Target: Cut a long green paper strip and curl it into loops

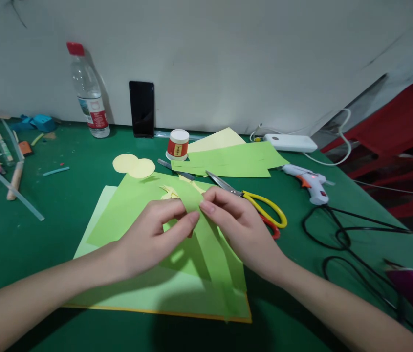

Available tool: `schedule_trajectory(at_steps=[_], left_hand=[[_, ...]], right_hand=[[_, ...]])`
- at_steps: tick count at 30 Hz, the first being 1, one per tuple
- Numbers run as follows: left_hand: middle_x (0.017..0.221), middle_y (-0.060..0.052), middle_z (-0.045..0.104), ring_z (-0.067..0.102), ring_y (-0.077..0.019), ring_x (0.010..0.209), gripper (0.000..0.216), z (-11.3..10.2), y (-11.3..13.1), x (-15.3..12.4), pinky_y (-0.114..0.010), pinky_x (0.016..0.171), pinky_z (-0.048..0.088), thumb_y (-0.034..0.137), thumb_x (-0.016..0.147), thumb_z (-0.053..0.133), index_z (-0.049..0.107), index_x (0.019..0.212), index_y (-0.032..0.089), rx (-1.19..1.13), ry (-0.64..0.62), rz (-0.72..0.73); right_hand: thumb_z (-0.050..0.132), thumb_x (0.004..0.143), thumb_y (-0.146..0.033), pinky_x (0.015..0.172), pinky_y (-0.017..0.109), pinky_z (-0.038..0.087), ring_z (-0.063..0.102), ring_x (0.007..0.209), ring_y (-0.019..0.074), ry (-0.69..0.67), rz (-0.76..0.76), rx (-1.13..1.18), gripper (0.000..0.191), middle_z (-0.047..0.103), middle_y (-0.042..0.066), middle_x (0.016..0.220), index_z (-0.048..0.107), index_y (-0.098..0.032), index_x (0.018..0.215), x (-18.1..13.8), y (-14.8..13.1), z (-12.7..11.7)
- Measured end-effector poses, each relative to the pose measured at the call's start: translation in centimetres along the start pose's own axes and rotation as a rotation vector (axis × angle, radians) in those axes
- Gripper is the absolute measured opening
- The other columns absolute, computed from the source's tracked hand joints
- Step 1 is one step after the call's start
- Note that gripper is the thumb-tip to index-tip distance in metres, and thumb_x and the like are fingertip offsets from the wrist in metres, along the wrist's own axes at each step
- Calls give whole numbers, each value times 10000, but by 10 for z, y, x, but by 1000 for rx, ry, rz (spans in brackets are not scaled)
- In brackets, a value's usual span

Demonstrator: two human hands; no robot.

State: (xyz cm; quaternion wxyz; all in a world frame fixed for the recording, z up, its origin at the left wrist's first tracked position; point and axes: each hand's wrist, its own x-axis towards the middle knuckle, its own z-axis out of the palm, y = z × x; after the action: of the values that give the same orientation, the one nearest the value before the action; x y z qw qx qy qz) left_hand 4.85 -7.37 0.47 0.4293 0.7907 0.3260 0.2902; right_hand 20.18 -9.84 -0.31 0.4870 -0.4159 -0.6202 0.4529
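Between my two hands is a long green paper strip (211, 252); its lower end hangs toward the front of the paper stack. My left hand (157, 237) pinches the strip's upper part between thumb and fingers. From the other side, my right hand (241, 227) grips the strip's edge near the same spot. Beneath them lie green sheets (118, 222) on a paler sheet (129, 293). Small yellow paper pieces (169, 192) lie just beyond my left fingers. Scissors (265, 205) with yellow and red handles rest beside my right hand, partly covered by it.
Two pale yellow circles (142, 168), a small red-and-white tub (178, 145) and cut green paper (228, 161) lie farther back. A phone (142, 110) and a bottle (91, 98) stand by the wall. At right are a glue gun (309, 183) and looping black cables (341, 239).
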Motion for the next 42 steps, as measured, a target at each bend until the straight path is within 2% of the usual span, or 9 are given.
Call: schedule_trajectory(at_steps=[7, 10, 16, 19, 22, 26, 31, 37, 42], left_hand=[[487, 57, 302, 316, -75, 453, 342, 2, 2, -1, -216, 445, 280, 192, 865, 372, 340, 525, 175, -104, -24, 43], [524, 49, 312, 309, -80, 473, 329, 4, -1, -2, -228, 457, 278, 195, 867, 359, 306, 543, 180, -143, -18, 74], [569, 28, 380, 379, -104, 533, 318, 4, -5, -4, -241, 524, 342, 283, 894, 340, 390, 598, 175, -178, 22, 31], [620, 5, 440, 429, -122, 587, 326, 2, -6, -3, -252, 566, 390, 326, 901, 315, 405, 626, 175, -175, -12, 68], [573, 25, 377, 384, -106, 541, 332, 3, -5, -1, -238, 532, 373, 310, 887, 347, 335, 581, 181, -110, -43, 131], [526, 51, 287, 307, -83, 485, 315, 6, -5, 1, -215, 466, 292, 174, 860, 385, 281, 562, 182, -41, 39, 166], [500, 60, 259, 262, -75, 448, 333, 8, -8, -1, -223, 439, 259, 159, 871, 372, 263, 558, 182, -32, 137, 216], [543, 44, 320, 306, -91, 475, 307, 12, -13, -2, -245, 452, 274, 233, 917, 306, 354, 617, 185, -65, 186, 178], [545, 51, 279, 265, -90, 469, 303, 9, -13, -2, -243, 438, 256, 252, 911, 326, 319, 614, 194, -91, 230, 143]], right_hand=[[438, 856, -227, 406, 172, 302, 360, 441, 54, -93, 30, 43, 300, 343, -69, 486, 366, -183, 568, -5, 0, -1], [425, 866, -232, 405, 174, 301, 360, 444, 55, -60, 21, 79, 300, 357, -66, 490, 366, -184, 576, -9, 3, 4], [419, 874, -274, 398, 165, 313, 350, 448, 56, 34, 37, 156, 277, 362, -61, 522, 383, -193, 612, -10, 3, 9], [423, 869, -275, 405, 161, 330, 362, 457, 57, 96, 25, 104, 249, 378, -58, 539, 401, -197, 633, -8, 1, 8], [431, 858, -248, 379, 158, 315, 366, 429, 55, 119, 4, 45, 234, 365, -68, 503, 392, -202, 632, -5, 0, 6], [423, 859, -276, 360, 173, 277, 322, 421, 61, 51, 7, -6, 267, 323, -67, 494, 360, -204, 610, -5, 0, 3], [405, 863, -240, 381, 197, 252, 289, 432, 65, 4, -45, -136, 320, 281, -63, 496, 305, -201, 561, -8, 1, 5], [373, 885, -235, 407, 180, 284, 320, 452, 59, 78, -73, -34, 278, 319, -63, 531, 336, -197, 612, -9, 6, 11], [378, 885, -302, 472, 206, 345, 388, 523, 81, -59, -11, 38, 259, 409, -39, 580, 393, -195, 650, -9, 4, 7]])
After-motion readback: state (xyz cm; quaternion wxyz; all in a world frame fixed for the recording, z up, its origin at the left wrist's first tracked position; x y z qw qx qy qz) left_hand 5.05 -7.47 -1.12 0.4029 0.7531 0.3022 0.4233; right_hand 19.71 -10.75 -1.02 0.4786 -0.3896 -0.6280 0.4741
